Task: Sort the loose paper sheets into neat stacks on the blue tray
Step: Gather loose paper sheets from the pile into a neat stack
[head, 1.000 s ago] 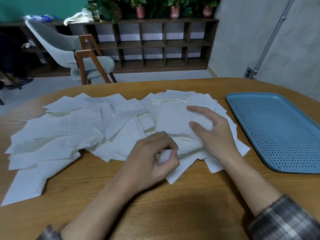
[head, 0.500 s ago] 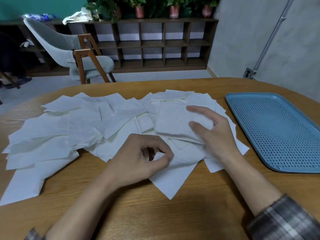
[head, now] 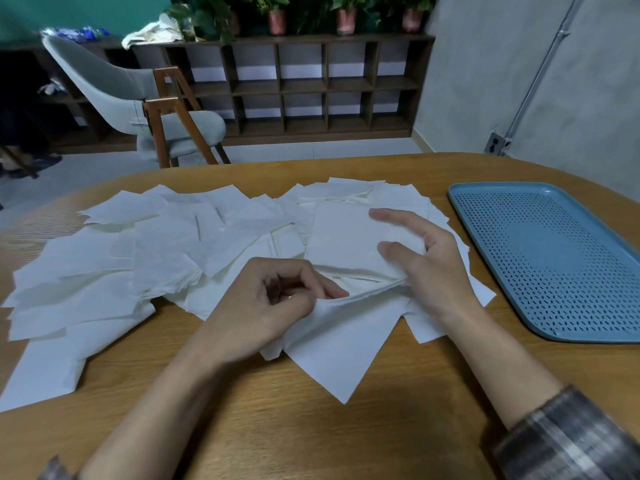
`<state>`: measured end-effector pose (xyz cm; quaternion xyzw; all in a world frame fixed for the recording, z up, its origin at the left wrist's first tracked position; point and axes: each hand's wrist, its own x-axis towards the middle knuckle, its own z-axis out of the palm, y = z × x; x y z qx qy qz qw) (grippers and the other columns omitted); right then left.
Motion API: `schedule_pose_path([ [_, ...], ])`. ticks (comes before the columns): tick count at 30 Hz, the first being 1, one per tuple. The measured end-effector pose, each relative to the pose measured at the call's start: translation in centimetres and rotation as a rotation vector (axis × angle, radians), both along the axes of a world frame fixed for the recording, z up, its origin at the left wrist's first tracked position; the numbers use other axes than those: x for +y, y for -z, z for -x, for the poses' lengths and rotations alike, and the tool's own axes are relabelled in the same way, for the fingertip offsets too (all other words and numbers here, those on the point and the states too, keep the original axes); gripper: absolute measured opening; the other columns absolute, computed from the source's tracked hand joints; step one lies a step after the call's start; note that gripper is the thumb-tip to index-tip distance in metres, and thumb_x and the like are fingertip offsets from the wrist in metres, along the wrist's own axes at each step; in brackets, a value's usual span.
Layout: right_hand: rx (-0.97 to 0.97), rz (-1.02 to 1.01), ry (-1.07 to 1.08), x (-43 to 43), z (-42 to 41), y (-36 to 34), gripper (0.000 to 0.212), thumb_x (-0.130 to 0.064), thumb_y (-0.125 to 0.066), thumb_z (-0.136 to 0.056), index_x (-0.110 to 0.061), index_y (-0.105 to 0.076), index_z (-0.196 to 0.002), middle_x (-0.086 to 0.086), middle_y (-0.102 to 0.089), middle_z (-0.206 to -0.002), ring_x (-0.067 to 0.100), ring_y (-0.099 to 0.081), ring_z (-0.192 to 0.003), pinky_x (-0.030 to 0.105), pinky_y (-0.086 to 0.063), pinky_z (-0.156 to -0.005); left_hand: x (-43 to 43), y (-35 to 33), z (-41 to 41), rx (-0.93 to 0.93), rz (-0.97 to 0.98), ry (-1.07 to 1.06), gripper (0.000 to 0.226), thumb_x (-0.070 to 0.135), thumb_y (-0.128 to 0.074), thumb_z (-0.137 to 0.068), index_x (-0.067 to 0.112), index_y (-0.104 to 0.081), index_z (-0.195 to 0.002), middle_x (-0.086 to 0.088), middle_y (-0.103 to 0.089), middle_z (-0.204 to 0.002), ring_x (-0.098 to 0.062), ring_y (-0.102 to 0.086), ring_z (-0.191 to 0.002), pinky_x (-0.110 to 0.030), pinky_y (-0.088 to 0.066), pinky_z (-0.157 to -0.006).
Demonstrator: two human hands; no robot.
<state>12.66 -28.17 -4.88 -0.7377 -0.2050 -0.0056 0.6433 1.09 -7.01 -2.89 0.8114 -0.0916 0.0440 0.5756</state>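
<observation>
Centre frame, the left hand (head: 273, 303) is curled tight, thumb and fingertips pinching the upper edge of 1 loose sheet (head: 339, 351). Just right of it, the right hand (head: 429, 271) grips a small stack (head: 343, 240), thumb on top, index finger lifted straight. More paper sheets (head: 104, 271) sprawl left across the table (head: 311, 427). The blue tray (head: 554, 271) lies at the right edge.

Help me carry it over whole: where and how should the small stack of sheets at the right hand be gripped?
Pinch the small stack at its near right corner, coming from the right, thumb on top, fingers beneath. That corner rides raised off the loose sheets, where the right hand grips it, toward the blue tray. The left hand pinches a large sheet.
</observation>
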Motion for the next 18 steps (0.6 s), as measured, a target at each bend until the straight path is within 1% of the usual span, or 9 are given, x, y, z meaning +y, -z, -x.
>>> schedule_pose_path([
  [3,0.004,-0.001,0.004,-0.04,0.11,-0.11,0.045,0.005,-0.065,-0.093,-0.029,-0.077,-0.120,-0.031,-0.071,-0.121,-0.017,-0.055,-0.124,-0.003,-0.036,-0.092,0.04,0.03,0.11,0.022,-0.013,-0.016,0.019,0.004,-0.055,-0.078,0.008,-0.073,-0.072,0.003,-0.081,-0.100,-0.018,-0.075,-0.097,-0.021,-0.050,-0.079],
  [6,0.008,-0.004,0.000,-0.04,0.18,-0.14,0.045,0.005,-0.065,-0.093,-0.029,-0.077,-0.120,-0.031,-0.071,-0.121,-0.017,-0.055,-0.123,-0.003,-0.037,-0.092,0.03,0.26,0.04,0.116,-0.058,0.004,0.015,0.005,-0.061,-0.078,0.009,-0.075,-0.073,0.005,-0.081,-0.105,-0.041,-0.067,-0.088,-0.036,-0.044,-0.077],
  [9,0.013,-0.009,-0.012,-0.09,0.18,-0.20,0.046,0.005,-0.065,-0.093,-0.030,-0.077,-0.120,-0.030,-0.071,-0.122,-0.016,-0.055,-0.125,-0.002,-0.038,-0.093,0.01,0.09,0.08,0.222,-0.098,0.056,0.021,-0.005,-0.071,-0.084,0.012,-0.078,-0.073,0.007,-0.081,-0.103,-0.030,-0.073,-0.093,-0.035,-0.049,-0.081],
  [10,0.016,-0.013,-0.016,-0.12,0.17,-0.23,0.046,0.005,-0.065,-0.093,-0.029,-0.077,-0.121,-0.029,-0.071,-0.123,-0.015,-0.055,-0.125,-0.002,-0.038,-0.094,-0.01,-0.01,0.07,0.251,-0.123,0.076,0.019,-0.003,-0.077,-0.086,0.012,-0.080,-0.073,0.007,-0.081,-0.101,-0.020,-0.075,-0.100,-0.034,-0.052,-0.087],
  [12,0.020,-0.021,-0.020,-0.14,0.20,-0.25,0.045,0.005,-0.066,-0.092,-0.028,-0.077,-0.121,-0.028,-0.072,-0.123,-0.014,-0.056,-0.125,-0.001,-0.039,-0.094,0.01,0.02,0.01,0.281,-0.157,0.106,0.013,0.012,-0.086,-0.086,0.012,-0.081,-0.074,0.008,-0.081,-0.094,-0.014,-0.075,-0.105,-0.036,-0.055,-0.093],
  [13,0.021,-0.024,-0.019,-0.13,0.20,-0.26,0.045,0.005,-0.066,-0.092,-0.027,-0.077,-0.121,-0.027,-0.072,-0.123,-0.013,-0.056,-0.125,0.000,-0.039,-0.094,0.00,0.08,-0.01,0.289,-0.163,0.114,0.014,0.018,-0.087,-0.086,0.015,-0.082,-0.074,0.007,-0.080,-0.087,-0.018,-0.077,-0.101,-0.039,-0.056,-0.089],
  [15,0.029,-0.030,-0.019,-0.10,0.24,-0.24,0.045,0.005,-0.066,-0.092,-0.028,-0.077,-0.121,-0.027,-0.072,-0.122,-0.013,-0.057,-0.124,0.001,-0.040,-0.095,-0.06,0.16,-0.05,0.303,-0.164,0.137,0.010,0.023,-0.086,-0.088,0.021,-0.084,-0.078,-0.003,-0.068,-0.064,-0.030,-0.072,-0.071,-0.041,-0.053,-0.067],
  [16,0.033,-0.032,-0.020,-0.11,0.25,-0.23,0.045,0.005,-0.066,-0.092,-0.028,-0.077,-0.121,-0.027,-0.072,-0.122,-0.013,-0.057,-0.124,0.001,-0.041,-0.096,-0.04,0.22,-0.05,0.312,-0.163,0.147,0.008,0.021,-0.084,-0.090,0.021,-0.084,-0.081,-0.007,-0.057,-0.058,-0.026,-0.059,-0.054,-0.035,-0.046,-0.057],
  [18,0.036,-0.031,-0.022,-0.14,0.26,-0.22,0.045,0.004,-0.066,-0.092,-0.029,-0.077,-0.120,-0.027,-0.072,-0.123,-0.012,-0.057,-0.125,0.002,-0.041,-0.097,0.06,0.52,-0.08,0.324,-0.166,0.155,0.010,0.012,-0.081,-0.090,0.018,-0.084,-0.083,-0.006,-0.045,-0.056,-0.014,-0.039,-0.047,-0.023,-0.035,-0.052],
])
